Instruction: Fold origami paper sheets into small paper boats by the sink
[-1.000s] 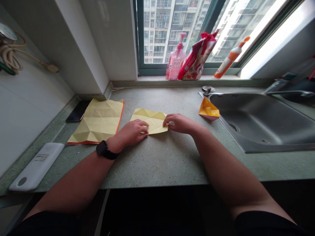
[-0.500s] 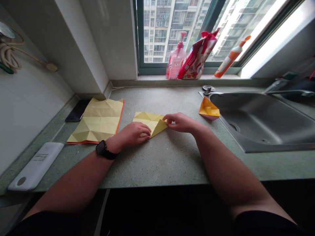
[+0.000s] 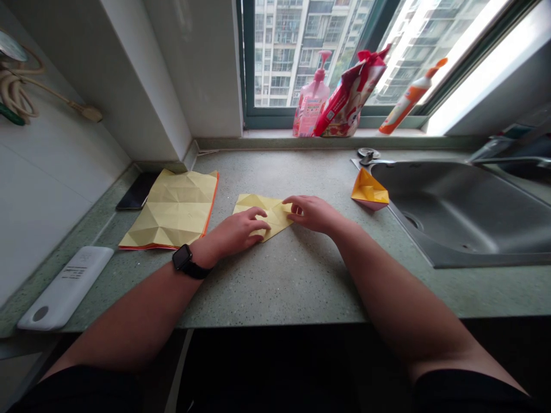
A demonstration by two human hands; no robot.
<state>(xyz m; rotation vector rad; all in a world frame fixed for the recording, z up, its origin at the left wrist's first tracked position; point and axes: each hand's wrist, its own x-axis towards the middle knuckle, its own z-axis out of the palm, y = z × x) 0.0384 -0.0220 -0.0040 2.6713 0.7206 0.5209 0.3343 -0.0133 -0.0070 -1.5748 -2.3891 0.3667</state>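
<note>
As we look down at the speckled green stone countertop, our folded yellow paper lies near its middle, well back from the front edge. To the left, a larger creased yellow sheet with an orange edge sits just beside our left wrist, leaving little room on that side. To the right there is more counter before a small orange paper boat and the rim of the steel sink. Behind the paper, bare stone runs back to the window sill. Our left hand, with a black watch on its wrist, lies over the paper's near edge, its fingers open and slightly spread, pressing rather than gripping. Our right hand comes in from the other side, its fingers open and a little curled, their tips resting on the paper's right side without any visible pinch. The paper lies flat and pale yellow, with an uneven, angular outline. Diagonal creases mark triangular facets across its top, and a point runs down towards the gap between our hands. Part of it is hidden beneath our left hand.
</note>
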